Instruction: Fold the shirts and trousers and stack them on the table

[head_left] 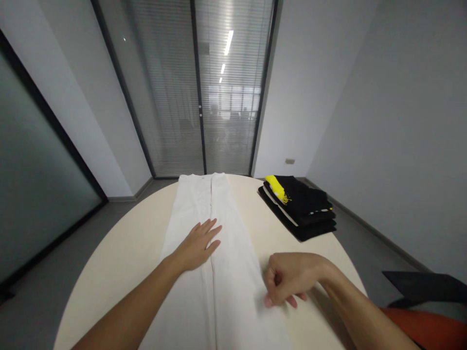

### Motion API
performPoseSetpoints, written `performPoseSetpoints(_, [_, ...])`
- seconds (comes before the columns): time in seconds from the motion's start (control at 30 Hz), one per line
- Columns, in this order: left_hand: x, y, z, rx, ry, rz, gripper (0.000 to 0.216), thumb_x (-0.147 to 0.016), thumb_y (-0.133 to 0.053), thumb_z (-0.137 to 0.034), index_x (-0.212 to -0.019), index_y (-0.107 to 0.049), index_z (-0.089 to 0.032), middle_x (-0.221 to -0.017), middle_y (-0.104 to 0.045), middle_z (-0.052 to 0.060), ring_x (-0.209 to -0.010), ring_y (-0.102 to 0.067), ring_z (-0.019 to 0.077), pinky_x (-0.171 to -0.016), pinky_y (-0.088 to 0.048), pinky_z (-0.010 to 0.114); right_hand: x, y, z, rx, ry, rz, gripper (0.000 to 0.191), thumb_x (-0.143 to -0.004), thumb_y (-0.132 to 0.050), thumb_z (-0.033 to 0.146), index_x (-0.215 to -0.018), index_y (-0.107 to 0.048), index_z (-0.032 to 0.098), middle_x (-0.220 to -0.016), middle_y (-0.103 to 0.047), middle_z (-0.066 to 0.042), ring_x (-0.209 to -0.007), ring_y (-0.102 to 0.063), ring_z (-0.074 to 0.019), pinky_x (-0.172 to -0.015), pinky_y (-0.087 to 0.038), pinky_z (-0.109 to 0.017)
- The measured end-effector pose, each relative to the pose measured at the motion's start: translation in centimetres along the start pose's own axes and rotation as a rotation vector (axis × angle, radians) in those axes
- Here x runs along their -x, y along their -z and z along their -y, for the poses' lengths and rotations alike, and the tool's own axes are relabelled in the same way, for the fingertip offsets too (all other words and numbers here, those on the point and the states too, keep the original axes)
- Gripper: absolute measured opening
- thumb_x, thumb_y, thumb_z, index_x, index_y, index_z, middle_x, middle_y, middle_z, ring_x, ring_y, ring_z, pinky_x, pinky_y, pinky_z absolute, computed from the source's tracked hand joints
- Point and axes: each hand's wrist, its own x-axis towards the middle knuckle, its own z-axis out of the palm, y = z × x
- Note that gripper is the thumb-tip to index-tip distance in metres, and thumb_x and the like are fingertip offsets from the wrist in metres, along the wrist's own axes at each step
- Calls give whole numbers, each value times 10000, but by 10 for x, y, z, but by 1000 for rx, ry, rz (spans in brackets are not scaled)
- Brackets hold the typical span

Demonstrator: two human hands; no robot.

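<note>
Long white cloth garment (235,277) is being supported by round cream tabletop (120,257), running down frame centre. Left hand (198,246), fingers spread, is being rested palm-down on it, mid-frame. Right hand (290,278), curled, is being held at the garment's right edge, lower right; whether cloth is being pinched cannot be told. Judged: smoothing is best being done lightly, without the lengthwise seam (214,291) being dragged askew.

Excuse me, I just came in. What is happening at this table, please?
A person is handling a long white cloth garment spread on a round cream table. The left hand lies palm-down on it; the right hand, curled, is at its right edge, grip unclear. A stack of folded black cloths lies farther right.
</note>
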Motion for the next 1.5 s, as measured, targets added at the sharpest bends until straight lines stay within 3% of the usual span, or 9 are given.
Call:
performPoseSetpoints(0.23, [0, -4, 1, -13, 42, -40, 583, -1009, -327, -513, -1522, -369, -241, -1641, -212, 83, -1521, -146, 265, -1225, -159, 504, -14, -2, -6, 103, -35, -201, 441, -630, -801, 567, -729, -665, 160, -575, -593, 41, -467, -509, -93, -467, -381, -210])
performPoseSetpoints(0.37, [0, -7, -1, -9, 165, -59, 698, -963, -390, -586, -1536, -334, -193, -1645, -142, 147, -1514, -32, 371, -1193, -86, 629, -26, -4, -3, 252, 271, -405, 372, -694, -798, 510, -824, -693, 177, -710, -646, 29, -600, -549, -102, -565, -390, -219])
performPoseSetpoints(0.5, [0, -2, 6, 57, 140, -58, 667, -988, -336, -528, -1546, -292, -166, -1636, -208, 134, -1518, -108, 342, -1202, -150, 598, -39, -15, 11, 389, 586, -546, 361, -795, -761, 416, -1095, -711, 222, -988, -690, -34, -880, -625, -161, -797, -462, -268])
performPoseSetpoints(0.67, [7, 16, 34, 157, 28, -127, 446, -981, -321, -279, -1344, -555, -170, -1494, -501, 98, -1404, -426, 218, -1199, -309, 419, -55, -37, 27, 580, 743, -571, 277, -972, -553, 297, -1215, -681, 262, -1112, -668, -58, -961, -617, -163, -879, -460, -297])
performPoseSetpoints(0.77, [13, 24, 43, 179, -46, -148, 328, -937, -376, -211, -1086, -667, -222, -1418, -576, 53, -1366, -467, 202, -1175, -354, 399, -66, -47, 33, 721, 770, -611, 300, -996, -492, 218, -1246, -649, 272, -1247, -637, -47, -981, -608, -152, -860, -462, -285])
performPoseSetpoints(0.87, [20, 29, 42, 199, -94, -81, 250, -893, -429, -165, -934, -666, -233, -1445, -548, 29, -1425, -390, 213, -1171, -356, 404, -74, -48, 40, 898, 771, -656, 241, -1015, -470, 219, -1178, -648, 233, -1253, -644, -36, -959, -607, -157, -763, -463, -274])
performPoseSetpoints(1.03, [26, 38, 32, 211, -106, 48, 234, -798, -514, -99, -935, -650, -232, -1544, -434, 29, -1511, -204, 262, -1200, -287, 477, -79, -40, 59, 1060, 776, -587, 179, -1010, -467, 221, -987, -639, 176, -961, -691, -38, -773, -597, -157, -648, -428, -291])
performPoseSetpoints(1.3, [24, 44, 18, 233, -138, 116, 230, -747, -548, -62, -840, -667, -237, -1609, -315, -28, -1528, -114, 291, -1212, -239, 514, -88, -41, 55, 761, 817, -570, 236, -934, -499, 165, -1125, -636, 178, -1135, -675, -77, -1049, -581, -202, -911, -447, -318])
performPoseSetpoints(1.5, [24, 45, 16, 256, -165, 111, 208, -759, -524, -59, -799, -639, -228, -1592, -353, -10, -1523, -153, 268, -1209, -263, 470, -88, -36, 52, 718, 791, -566, 234, -930, -494, 191, -1087, -668, 196, -1038, -677, -72, -989, -598, -195, -875, -468, -309])
